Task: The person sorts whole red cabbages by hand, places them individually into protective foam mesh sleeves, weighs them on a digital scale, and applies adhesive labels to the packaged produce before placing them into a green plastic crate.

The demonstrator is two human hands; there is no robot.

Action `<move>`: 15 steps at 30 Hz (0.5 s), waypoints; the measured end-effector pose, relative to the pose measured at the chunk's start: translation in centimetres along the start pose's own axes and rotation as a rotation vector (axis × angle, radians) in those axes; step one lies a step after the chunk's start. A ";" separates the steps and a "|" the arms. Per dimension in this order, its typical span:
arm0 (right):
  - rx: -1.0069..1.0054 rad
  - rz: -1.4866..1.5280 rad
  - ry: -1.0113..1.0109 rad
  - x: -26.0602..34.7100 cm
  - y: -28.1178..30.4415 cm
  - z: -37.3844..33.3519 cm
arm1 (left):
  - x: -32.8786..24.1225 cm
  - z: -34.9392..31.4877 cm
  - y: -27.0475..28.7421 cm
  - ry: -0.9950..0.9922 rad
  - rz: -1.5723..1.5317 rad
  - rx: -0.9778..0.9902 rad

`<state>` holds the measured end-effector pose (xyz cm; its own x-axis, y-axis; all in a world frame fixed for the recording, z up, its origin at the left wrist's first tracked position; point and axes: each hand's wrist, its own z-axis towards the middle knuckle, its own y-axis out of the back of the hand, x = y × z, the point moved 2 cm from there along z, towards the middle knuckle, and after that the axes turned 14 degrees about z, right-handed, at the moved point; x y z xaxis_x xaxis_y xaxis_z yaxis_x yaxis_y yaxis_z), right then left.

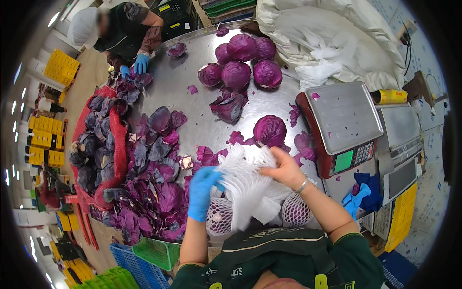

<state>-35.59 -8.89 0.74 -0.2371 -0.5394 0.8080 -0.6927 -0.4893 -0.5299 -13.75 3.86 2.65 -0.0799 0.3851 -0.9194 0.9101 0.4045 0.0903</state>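
A white foam net sleeve [245, 185] is stretched between my two hands, slightly blurred. My left hand [202, 192], in a blue glove, closes on the sleeve's left edge. My bare right hand [286, 169], with a bracelet at the wrist, pinches its upper right side. Just below my left hand sits a purple cabbage in a foam net [220, 216]; a second netted cabbage [296, 210] lies below my right wrist. Beyond my hands stands a bare peeled purple cabbage [269, 130]. More white foam sleeves [269, 204] lie under the held one.
Several purple cabbages [236, 74] stand farther back on the steel table [185, 86]. Loose leaves [159, 197] heap at left beside a red mesh sack [120, 144] of cabbages. A scale [349, 118] stands right, a white bag [332, 33] behind. A co-worker's gloved hands [139, 65] handle leaves.
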 end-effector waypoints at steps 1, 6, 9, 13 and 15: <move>-0.067 0.002 0.007 0.1 0.5 -0.4 | 0.0 0.1 0.8 -0.007 -0.047 -0.051; -0.143 -0.668 0.210 -0.5 -2.2 -3.5 | -7.9 -2.9 -5.5 -0.866 1.050 -0.126; 0.092 -0.325 0.373 0.1 -5.4 -5.9 | -8.0 -3.3 -5.4 -1.045 1.231 0.060; 0.488 0.295 -0.339 1.3 -2.4 -7.5 | -5.4 -4.4 -5.4 -0.199 -0.342 0.143; 0.240 0.026 -0.156 -0.7 -3.1 -7.2 | -0.9 -5.4 -8.7 -0.144 -0.013 0.190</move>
<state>-38.18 -2.14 3.69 -0.1318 -0.6440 0.7536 -0.5027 -0.6118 -0.6107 -23.74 4.45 4.80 -0.0456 0.2527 -0.9665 0.9706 0.2399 0.0169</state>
